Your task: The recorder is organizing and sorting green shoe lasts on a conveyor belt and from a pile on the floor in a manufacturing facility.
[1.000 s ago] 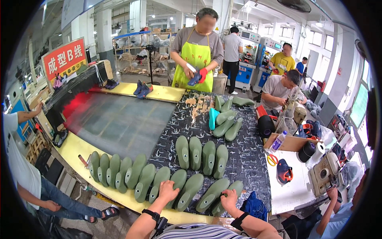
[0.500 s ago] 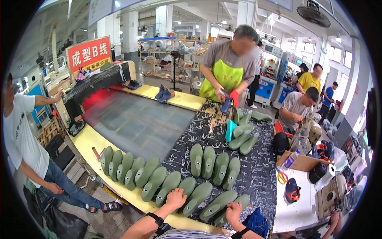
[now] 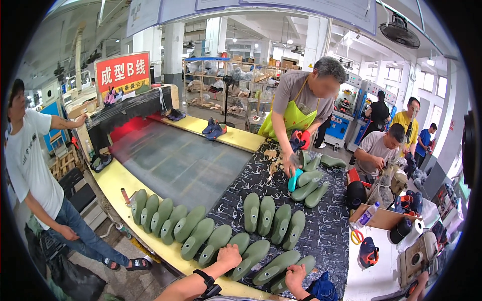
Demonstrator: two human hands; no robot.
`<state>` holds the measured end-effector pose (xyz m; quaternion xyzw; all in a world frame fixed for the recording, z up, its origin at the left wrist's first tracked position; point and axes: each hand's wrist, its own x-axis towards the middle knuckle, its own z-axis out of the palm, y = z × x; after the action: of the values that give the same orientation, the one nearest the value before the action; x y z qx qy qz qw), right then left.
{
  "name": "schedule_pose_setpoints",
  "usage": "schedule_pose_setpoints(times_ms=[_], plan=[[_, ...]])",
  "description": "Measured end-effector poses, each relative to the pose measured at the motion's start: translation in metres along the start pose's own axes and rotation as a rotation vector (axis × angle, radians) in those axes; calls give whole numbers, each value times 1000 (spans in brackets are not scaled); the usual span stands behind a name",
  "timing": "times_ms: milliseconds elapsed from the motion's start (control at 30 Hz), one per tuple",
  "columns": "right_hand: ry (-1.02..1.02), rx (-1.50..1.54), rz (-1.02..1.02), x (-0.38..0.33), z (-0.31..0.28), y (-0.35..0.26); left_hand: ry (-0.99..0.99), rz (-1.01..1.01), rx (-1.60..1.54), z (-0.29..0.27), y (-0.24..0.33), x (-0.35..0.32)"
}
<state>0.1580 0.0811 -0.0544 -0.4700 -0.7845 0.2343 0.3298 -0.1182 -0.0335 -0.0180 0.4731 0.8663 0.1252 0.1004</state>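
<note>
A long row of several green shoe lasts lies along the near edge of the table, on a yellow border and a black patterned mat. My left hand rests on one green last in the near row, with a black band at the wrist. My right hand grips the heel end of another green last further right. A second short row of green lasts lies behind them.
Across the table a person in a green apron handles lasts and a teal one. A grey conveyor belt runs left into a heated tunnel. A person in a white shirt stands at the left. A cluttered white side table sits right.
The view has swung left and tilted. My two hands stay on the near green lasts. The person in the apron has bent down over the lasts at the far side.
</note>
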Motion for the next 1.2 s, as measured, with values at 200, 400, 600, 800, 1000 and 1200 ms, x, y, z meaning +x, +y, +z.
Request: schedule_pose_setpoints(times_ms=[200, 400, 600, 800, 1000, 1200], plan=[[13, -48, -34, 3, -2, -8, 51, -31, -102, -7, -5, -3], [-56, 7, -3, -5, -1, 6, 93, -8, -94, -2, -6, -7], [-14, -21, -9, -4, 3, 9, 107, 10, -68, 3, -7, -1], [-50, -26, 47, 6, 5, 3, 105, -36, -85, -7, -5, 4], [-35, -11, 85, 4, 0, 0, 96, -22, -95, -3, -1, 4], [-10, 7, 63, -3, -2, -1, 105, -24, -99, -3, 0, -3]])
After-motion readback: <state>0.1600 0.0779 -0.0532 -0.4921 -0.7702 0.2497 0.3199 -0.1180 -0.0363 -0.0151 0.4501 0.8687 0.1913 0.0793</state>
